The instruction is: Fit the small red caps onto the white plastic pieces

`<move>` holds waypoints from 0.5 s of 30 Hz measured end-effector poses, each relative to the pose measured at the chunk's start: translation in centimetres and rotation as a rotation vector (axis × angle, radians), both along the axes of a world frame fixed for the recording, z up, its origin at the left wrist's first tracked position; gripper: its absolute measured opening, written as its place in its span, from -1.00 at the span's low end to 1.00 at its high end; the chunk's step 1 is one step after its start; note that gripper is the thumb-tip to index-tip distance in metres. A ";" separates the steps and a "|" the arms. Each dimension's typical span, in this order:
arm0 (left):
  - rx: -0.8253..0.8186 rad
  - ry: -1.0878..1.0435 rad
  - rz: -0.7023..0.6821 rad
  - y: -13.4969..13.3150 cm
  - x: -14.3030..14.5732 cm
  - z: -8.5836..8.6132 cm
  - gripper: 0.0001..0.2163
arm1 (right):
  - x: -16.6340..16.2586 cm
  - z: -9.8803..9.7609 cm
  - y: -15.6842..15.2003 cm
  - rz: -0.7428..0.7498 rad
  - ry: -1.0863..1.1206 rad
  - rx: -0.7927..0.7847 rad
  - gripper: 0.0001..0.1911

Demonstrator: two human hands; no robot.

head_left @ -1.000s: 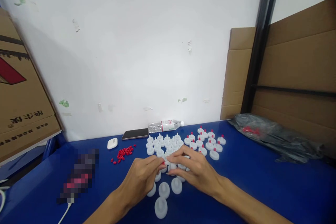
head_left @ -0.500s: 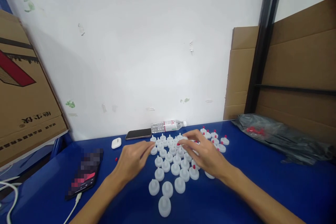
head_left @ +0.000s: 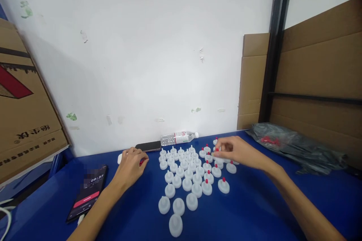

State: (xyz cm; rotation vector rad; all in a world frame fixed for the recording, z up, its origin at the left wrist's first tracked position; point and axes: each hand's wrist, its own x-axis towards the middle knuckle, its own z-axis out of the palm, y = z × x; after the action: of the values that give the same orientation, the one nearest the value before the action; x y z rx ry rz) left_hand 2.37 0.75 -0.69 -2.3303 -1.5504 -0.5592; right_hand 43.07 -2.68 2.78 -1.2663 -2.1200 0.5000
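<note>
Many white plastic nozzle caps (head_left: 187, 184) stand spout-up on the blue table, the plain ones in the middle. Those on the right wear small red tips, such as one red-tipped nozzle cap (head_left: 223, 186). My left hand (head_left: 128, 167) is left of the group, fingers curled and closed, with a small red tip (head_left: 141, 162) showing between thumb and fingers. Over the red-tipped caps, my right hand (head_left: 239, 152) pinches a nozzle cap (head_left: 216, 154) with a red tip; its fingers partly cover it and several caps behind.
A clear bottle (head_left: 179, 138) lies by the wall beside a dark phone (head_left: 148, 146). A white case (head_left: 120, 158) is partly behind my left hand. A lit phone (head_left: 87, 194) with a cable lies at left. At right lies a grey plastic bag (head_left: 299, 150) with red pieces inside.
My right hand has moved right, from the plain caps to the red-tipped ones, carrying a cap. My left hand has drawn back leftward and now closes around a red tip.
</note>
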 end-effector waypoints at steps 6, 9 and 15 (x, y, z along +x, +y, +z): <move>-0.001 0.004 0.022 -0.4 0.4 0.2 -0.74 | 1.5 0.1 -0.5 0.183 0.017 -0.441 -0.57; -0.016 -0.006 0.060 -0.4 0.3 0.4 -0.73 | 2.2 -1.0 0.0 0.192 -0.040 -0.566 -0.54; -0.039 0.028 0.072 -0.1 -0.6 0.5 -0.74 | 2.1 -0.8 0.4 0.126 -0.081 -0.461 -0.48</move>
State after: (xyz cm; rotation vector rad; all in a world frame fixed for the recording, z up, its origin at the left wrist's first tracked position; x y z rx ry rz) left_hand 1.76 0.70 -0.20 -2.2901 -1.6391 -0.4809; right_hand 45.19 -2.29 2.01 -1.4179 -2.2393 1.0549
